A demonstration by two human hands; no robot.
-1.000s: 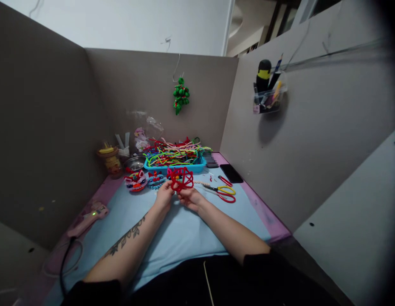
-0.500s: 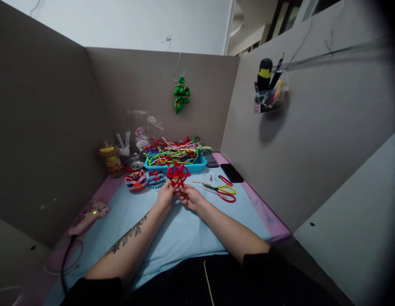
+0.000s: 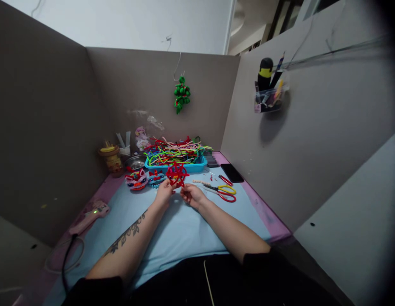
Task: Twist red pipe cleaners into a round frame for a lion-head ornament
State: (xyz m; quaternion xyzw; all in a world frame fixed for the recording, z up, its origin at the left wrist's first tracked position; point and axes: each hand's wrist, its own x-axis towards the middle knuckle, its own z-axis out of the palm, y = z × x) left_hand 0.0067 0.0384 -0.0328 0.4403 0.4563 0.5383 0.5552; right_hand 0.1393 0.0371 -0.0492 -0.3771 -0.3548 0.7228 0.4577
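A red pipe-cleaner frame [image 3: 177,172], bent into a star-like openwork shape, is held up over the middle of the table. My left hand [image 3: 165,192] pinches its lower left side. The fingers of my right hand [image 3: 191,196] are closed at its lower right edge, on a red pipe-cleaner end. Left of the frame sit a pink and orange pipe-cleaner animal head [image 3: 136,181] and a blue one [image 3: 156,180]. Scissors [image 3: 226,191] with yellow and red handles lie right of my right hand, close to a beaded pale strip [image 3: 201,182].
A blue tray [image 3: 194,168] heaped with pipe cleaners [image 3: 176,152] stands at the back. A black phone [image 3: 232,173] and a red tool [image 3: 225,180] lie at the right. On the left are a pink glue gun [image 3: 91,217], a metal bowl [image 3: 135,162] and a brown cup [image 3: 111,159].
The red frame has turned a little and shifted slightly left. My hands have moved somewhat apart, the right one drawing away to the right.
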